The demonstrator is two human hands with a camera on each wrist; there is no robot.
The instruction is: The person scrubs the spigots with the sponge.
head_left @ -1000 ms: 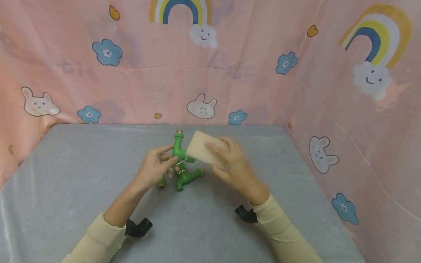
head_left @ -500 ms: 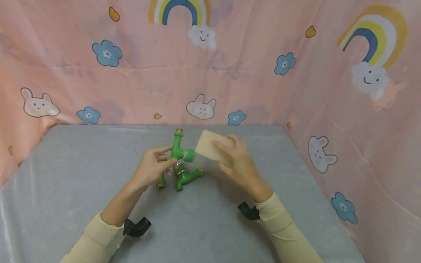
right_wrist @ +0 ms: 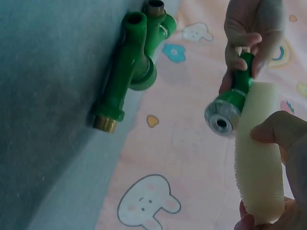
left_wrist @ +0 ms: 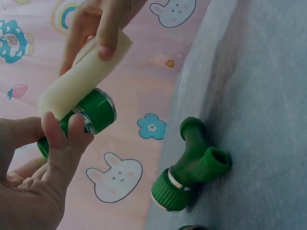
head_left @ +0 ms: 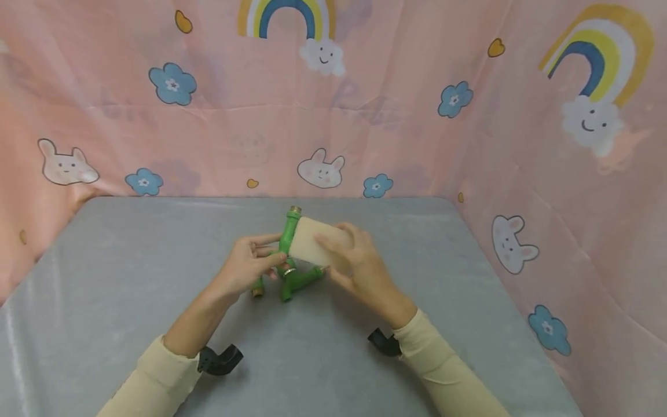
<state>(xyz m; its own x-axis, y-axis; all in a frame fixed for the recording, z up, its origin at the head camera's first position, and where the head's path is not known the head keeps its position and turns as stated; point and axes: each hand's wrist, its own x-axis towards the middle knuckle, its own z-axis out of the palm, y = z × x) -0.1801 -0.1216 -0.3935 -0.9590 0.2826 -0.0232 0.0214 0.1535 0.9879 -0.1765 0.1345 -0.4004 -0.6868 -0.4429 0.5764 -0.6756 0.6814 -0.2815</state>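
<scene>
In the head view my left hand (head_left: 246,265) grips a green tap (head_left: 288,233) with a brass threaded end pointing up and away. My right hand (head_left: 366,275) holds a cream sponge (head_left: 311,242) against the tap's side. In the left wrist view the sponge (left_wrist: 79,81) lies across the tap's body, beside its ribbed green knob (left_wrist: 100,111). The right wrist view shows the thumb and fingers pinching the sponge (right_wrist: 259,158), with the tap (right_wrist: 232,100) touching its edge. Part of the tap is hidden behind the sponge and the left fingers.
Below the hands, a second green tap (head_left: 301,281) lies on the grey-covered table (head_left: 307,359). Another green tap (head_left: 257,286) is partly hidden by the left hand. Black curved pieces (head_left: 221,360) sit at both wrists. A pink printed curtain (head_left: 219,133) encloses the back and sides.
The sponge moved right, away from the held tap, then came back left onto it. The held tap shifted slightly right, and its knob is now covered in the head view.
</scene>
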